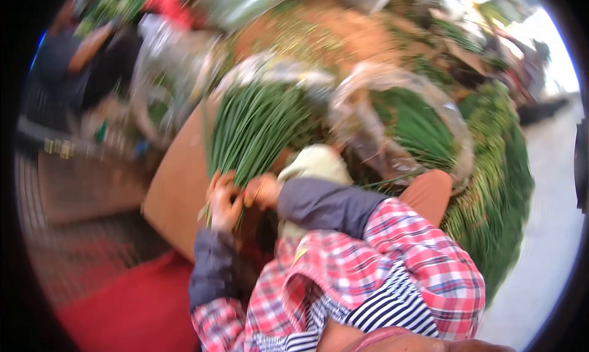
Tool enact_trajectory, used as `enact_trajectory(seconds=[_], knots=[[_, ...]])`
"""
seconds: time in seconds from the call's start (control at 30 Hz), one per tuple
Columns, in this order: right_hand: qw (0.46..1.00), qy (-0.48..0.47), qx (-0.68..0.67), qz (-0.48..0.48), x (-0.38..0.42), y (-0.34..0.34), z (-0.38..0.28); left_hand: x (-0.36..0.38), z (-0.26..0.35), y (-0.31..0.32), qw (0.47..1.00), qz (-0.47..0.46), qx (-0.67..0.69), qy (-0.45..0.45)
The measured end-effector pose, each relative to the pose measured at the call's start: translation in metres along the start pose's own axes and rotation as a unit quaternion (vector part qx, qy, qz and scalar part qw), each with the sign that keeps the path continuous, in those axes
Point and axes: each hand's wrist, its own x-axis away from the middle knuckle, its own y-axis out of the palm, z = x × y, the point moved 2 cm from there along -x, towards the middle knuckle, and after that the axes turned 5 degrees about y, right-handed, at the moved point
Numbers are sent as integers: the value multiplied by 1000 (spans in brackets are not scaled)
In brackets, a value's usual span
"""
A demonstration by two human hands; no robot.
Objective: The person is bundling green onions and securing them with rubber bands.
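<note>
A thick bunch of long green chives (pixel 257 125) fans out in front of me, its leaves pointing away and its stem ends toward my body. My left hand (pixel 224 200) is wrapped round the stem end at the left side. Close against it from the right, my right hand (pixel 264 191) has its fingers curled at the same stems; whatever its fingertips pinch is blurred and hidden. A clear plastic bag (pixel 282 73) stands just behind the leaves. Beside my right forearm is a pale cloth-like thing (pixel 316 162).
Right of the bunch, an open plastic bag (pixel 353 116) contains more chives (pixel 420 128). A long heap of greens (pixel 497 186) lies farther right. A brown cardboard piece (pixel 178 180) leans at my left, above red cloth (pixel 135 303). Another person (pixel 86 64) sits at the upper left.
</note>
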Motion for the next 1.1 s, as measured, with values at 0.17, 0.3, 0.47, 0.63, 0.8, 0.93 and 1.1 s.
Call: enact_trajectory(seconds=[0.17, 0.3, 0.47, 0.63, 0.8, 0.93, 1.1], knots=[[813, 313, -491, -13, 1, -19, -17, 6, 4, -1, 998, -8, -15, -64], [864, 274, -423, 8, 2, -28, -22, 5, 1, 0, 997, -18, -4, -73], [768, 401, -490, -93, 1, -55, -37, 3, 4, 0, 994, -31, -4, -108], [676, 402, -582, -205, 8, -65, -48, 7, 6, 3, 994, -23, -29, -100], [712, 373, -539, -253, -5, -19, -17, 10, 11, 3, 995, -27, -40, -88], [676, 352, -527, -376, -10, -12, -8, 9, 17, 2, 996, -27, -47, -78], [712, 425, -492, -266, 3, -27, -26, 9, 15, 3, 995, -27, -49, -78]])
